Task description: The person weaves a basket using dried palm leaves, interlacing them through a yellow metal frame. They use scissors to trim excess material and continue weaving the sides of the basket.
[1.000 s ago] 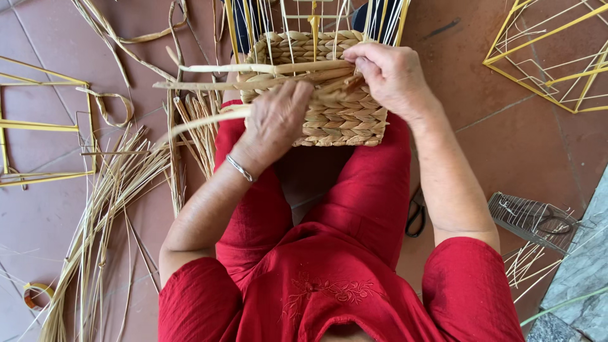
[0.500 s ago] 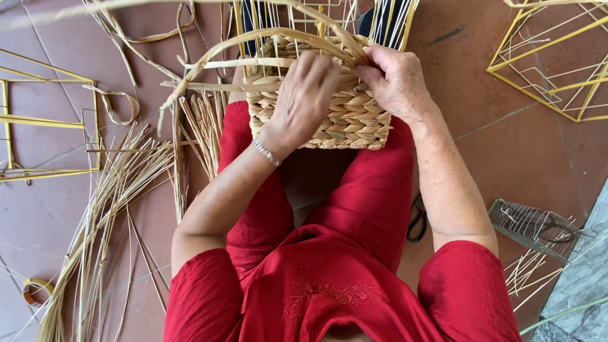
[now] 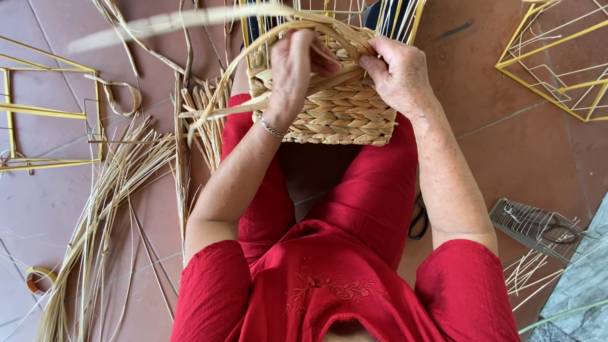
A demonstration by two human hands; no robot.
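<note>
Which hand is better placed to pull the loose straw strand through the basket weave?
Left, probably: the left hand already grips the looping strand, while the right hand presses the woven basket.

Woven straw basket [image 3: 339, 107]: tan, half-finished, on yellow wire frame, resting on red-clad knees, far centre. Loose straw strand [image 3: 221, 69]: pale, arching left from basket.

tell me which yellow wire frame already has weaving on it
The yellow wire frame on the person's lap: woven straw covers its lower part. The frames on the floor left and right are bare.
</note>
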